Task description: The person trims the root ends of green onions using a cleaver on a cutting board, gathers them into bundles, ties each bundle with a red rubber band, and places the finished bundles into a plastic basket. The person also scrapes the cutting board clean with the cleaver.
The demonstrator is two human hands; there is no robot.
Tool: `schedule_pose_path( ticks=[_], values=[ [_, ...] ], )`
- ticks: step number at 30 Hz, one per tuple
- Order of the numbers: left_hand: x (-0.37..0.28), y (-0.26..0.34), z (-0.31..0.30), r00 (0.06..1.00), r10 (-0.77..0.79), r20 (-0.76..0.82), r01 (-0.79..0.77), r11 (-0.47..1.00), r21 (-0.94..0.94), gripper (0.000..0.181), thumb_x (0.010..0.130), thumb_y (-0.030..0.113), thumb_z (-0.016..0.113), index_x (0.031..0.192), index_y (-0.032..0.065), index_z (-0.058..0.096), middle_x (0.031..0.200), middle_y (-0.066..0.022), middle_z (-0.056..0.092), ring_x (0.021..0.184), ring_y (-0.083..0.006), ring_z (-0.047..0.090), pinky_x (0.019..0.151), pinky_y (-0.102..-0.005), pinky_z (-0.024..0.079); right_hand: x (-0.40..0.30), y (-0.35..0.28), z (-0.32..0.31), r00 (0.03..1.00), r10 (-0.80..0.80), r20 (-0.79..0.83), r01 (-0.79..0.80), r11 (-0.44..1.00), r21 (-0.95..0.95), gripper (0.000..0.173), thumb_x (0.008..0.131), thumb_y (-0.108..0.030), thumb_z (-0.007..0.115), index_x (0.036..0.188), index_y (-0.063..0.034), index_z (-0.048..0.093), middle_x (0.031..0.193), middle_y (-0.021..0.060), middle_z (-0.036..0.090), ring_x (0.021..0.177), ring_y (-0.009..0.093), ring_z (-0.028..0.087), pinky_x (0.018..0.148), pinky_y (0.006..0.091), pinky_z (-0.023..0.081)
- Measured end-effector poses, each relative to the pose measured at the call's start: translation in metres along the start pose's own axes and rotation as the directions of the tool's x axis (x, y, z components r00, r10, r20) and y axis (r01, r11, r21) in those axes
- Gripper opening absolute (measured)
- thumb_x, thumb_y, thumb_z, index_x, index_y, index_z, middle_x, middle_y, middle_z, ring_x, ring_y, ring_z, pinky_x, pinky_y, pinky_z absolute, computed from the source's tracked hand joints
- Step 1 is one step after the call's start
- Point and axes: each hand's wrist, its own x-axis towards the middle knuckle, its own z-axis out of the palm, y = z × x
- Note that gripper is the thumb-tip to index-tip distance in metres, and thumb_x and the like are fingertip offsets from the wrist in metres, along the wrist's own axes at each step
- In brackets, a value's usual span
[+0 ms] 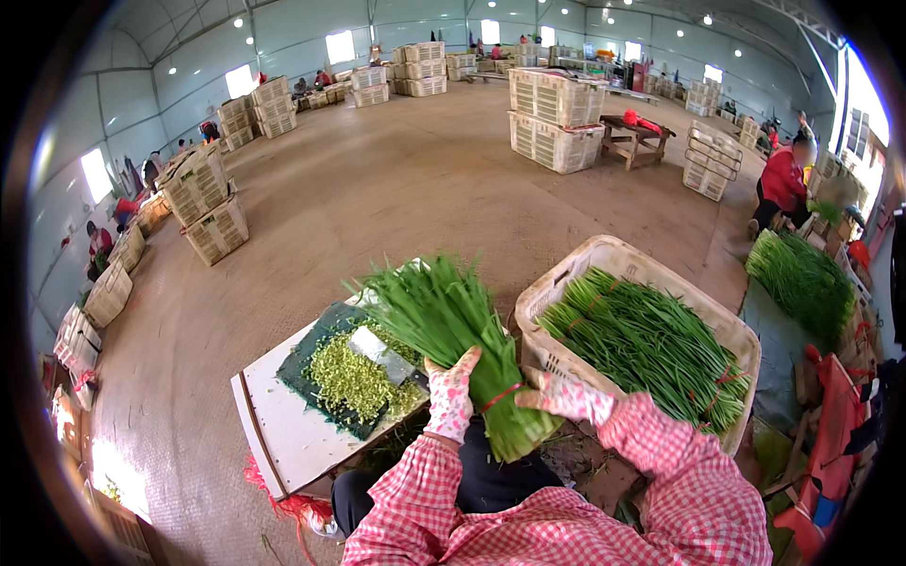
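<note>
A bundle of garlic chives (453, 318), tied with a red band near its pale cut ends, is held tilted above my lap. My left hand (451, 396), in a white glove with a pink pattern, grips its left side above the band. On the other side my right hand (566, 397), gloved alike, holds the bundle's edge by the band. Left of the bundle, a cleaver (382, 354) lies on chopped chive pieces (350, 378) over a dark green mat (301, 364). A white board (276, 424) carries the mat. Fingers behind the leaves are hidden.
At my right stands a white plastic crate (637, 258) of banded chive bundles (644, 339). More chives (800, 283) lie beyond it, near a person in red (782, 180). Stacked crates (555, 117) and a wooden stool (633, 145) stand ahead on the floor (368, 177).
</note>
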Motion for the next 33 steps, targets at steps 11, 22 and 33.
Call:
schedule_pose_path(
  ticks=[11,22,33],
  values=[
    [-0.051,0.023,-0.053,1.0,0.008,-0.005,-0.006,0.957,0.289,0.062,0.087,0.024,0.059,0.137,0.0049,0.027,0.111,-0.0172,0.057,0.076,-0.0233,0.063,0.06,-0.0307,0.053,-0.019,0.056,0.003,0.985,0.087,0.147,-0.171,0.502,0.848,0.047,0.089,-0.032,0.056,0.122,0.001,0.049,0.112,0.0115,0.061,0.097,0.019,0.061,0.086,0.0324,0.049],
    [-0.076,-0.073,-0.033,0.659,-0.198,0.726,0.559,0.775,-0.296,0.095,0.065,0.077,0.052,0.131,0.011,0.041,0.117,-0.0135,0.056,0.099,-0.0282,0.054,0.084,-0.0451,0.045,-0.042,0.114,0.025,0.955,-0.082,0.285,-0.292,-0.092,0.952,0.045,0.093,-0.034,0.049,0.127,-0.0047,0.047,0.123,0.0115,0.055,0.108,0.021,0.056,0.094,0.0396,0.045],
    [-0.037,-0.057,0.006,0.826,-0.109,0.553,0.316,0.902,-0.294,0.063,0.084,0.049,0.056,0.13,0.0067,0.043,0.127,-0.0108,0.05,0.113,-0.0276,0.05,0.096,-0.0459,0.042,-0.065,0.014,-0.043,0.99,-0.136,-0.033,0.13,0.983,-0.131,0.101,0.069,-0.032,0.072,0.142,0.0015,0.011,0.145,0.0257,0.018,0.136,0.03,0.018,0.109,0.0357,0.021]
  ],
)
